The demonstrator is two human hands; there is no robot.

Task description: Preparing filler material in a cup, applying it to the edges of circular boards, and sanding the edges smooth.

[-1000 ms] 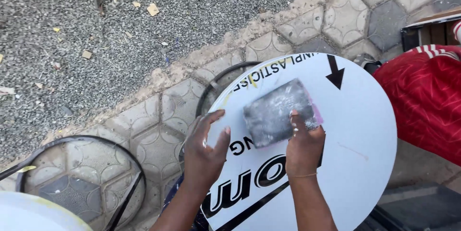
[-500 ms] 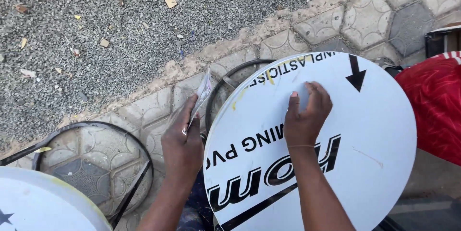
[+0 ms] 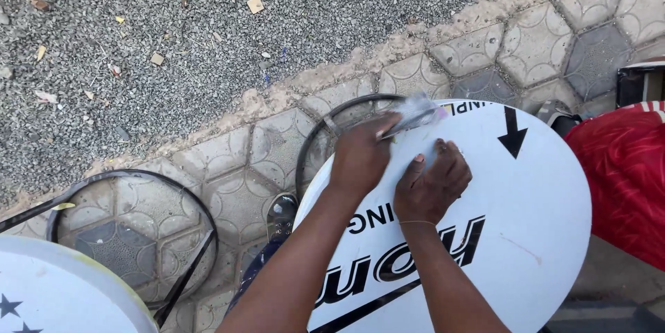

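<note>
Left hand (image 3: 360, 156) pinches a crinkly clear plastic wrapper (image 3: 415, 113); right hand (image 3: 433, 184) presses flat, grip empty, on the smooth round white board (image 3: 540, 236).

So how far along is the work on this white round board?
Done: the white round board lies face up over a black ring. In hand: the left hand pinches a grey sheet at its upper edge; the right hand presses flat beside it. Left: the sheet reaches only that edge; the rest is bare.

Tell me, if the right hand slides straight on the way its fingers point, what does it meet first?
Probably the crumpled plastic sheet that the left hand holds, just ahead of the right hand on the white round board.
</note>
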